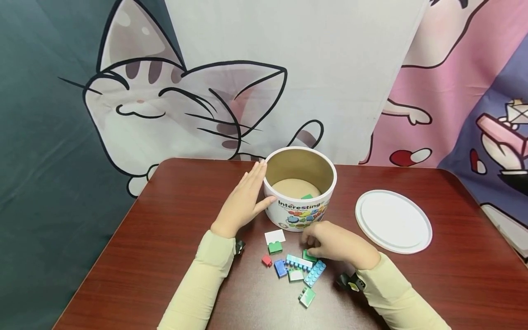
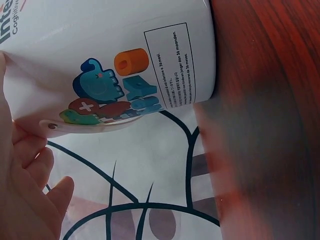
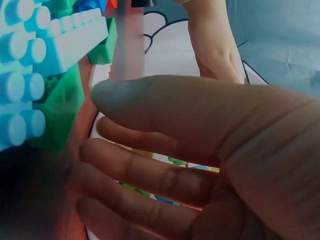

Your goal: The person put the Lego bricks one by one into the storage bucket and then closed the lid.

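Note:
A white printed bucket (image 1: 284, 215) stands upright on the table with a green block (image 1: 307, 197) inside. My left hand (image 1: 243, 201), fingers straight, rests against the bucket's left side; its fingers (image 2: 35, 170) show along the wall in the left wrist view. In front of the bucket, my right hand (image 1: 336, 243) hovers with loosely bent fingers beside a green block (image 1: 307, 255). Nothing shows between its thumb (image 3: 150, 102) and fingers in the right wrist view. Light blue bricks (image 1: 315, 273), a blue block (image 1: 281, 268) and a red block (image 1: 266, 261) lie close by.
To the right of the bucket lies a round white lid (image 1: 393, 221). A small white piece (image 1: 274, 236) sits near another green block (image 1: 275, 248). One more green block (image 1: 306, 297) lies nearest the front. Behind the brown table (image 1: 165, 220) hangs a cartoon-printed cloth (image 1: 330, 68).

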The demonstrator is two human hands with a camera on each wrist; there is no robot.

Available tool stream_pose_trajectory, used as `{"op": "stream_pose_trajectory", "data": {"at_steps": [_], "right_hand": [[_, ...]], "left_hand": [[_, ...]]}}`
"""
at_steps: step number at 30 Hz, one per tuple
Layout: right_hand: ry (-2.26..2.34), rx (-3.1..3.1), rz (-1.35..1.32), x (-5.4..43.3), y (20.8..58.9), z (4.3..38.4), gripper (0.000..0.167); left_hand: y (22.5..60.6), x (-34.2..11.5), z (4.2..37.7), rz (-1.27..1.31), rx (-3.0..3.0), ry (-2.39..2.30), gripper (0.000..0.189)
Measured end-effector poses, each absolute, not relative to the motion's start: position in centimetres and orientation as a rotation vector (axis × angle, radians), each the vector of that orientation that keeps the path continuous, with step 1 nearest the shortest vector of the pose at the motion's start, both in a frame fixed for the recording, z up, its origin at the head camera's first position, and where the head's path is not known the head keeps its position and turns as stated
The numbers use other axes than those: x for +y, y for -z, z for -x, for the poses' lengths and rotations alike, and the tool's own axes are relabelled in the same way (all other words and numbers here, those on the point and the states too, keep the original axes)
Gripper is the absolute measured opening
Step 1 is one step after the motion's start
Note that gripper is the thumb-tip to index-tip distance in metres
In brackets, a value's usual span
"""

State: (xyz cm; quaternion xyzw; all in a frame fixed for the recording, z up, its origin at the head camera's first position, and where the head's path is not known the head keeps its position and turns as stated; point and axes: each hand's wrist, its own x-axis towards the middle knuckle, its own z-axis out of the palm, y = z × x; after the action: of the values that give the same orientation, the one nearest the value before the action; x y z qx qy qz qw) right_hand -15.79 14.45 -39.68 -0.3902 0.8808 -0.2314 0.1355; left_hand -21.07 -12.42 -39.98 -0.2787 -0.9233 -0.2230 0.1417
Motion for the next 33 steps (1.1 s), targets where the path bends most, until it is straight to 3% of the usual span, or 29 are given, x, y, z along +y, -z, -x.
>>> {"op": "stream_pose_trajectory", "data": {"at_steps": [33], "right_hand": [[0.590,2.511,1.191,14.03,40.30,15.75,0.014]], "left_hand": [[40.08,-12.45,21.18,0.819,-2.636,0.632,0.086]]}}
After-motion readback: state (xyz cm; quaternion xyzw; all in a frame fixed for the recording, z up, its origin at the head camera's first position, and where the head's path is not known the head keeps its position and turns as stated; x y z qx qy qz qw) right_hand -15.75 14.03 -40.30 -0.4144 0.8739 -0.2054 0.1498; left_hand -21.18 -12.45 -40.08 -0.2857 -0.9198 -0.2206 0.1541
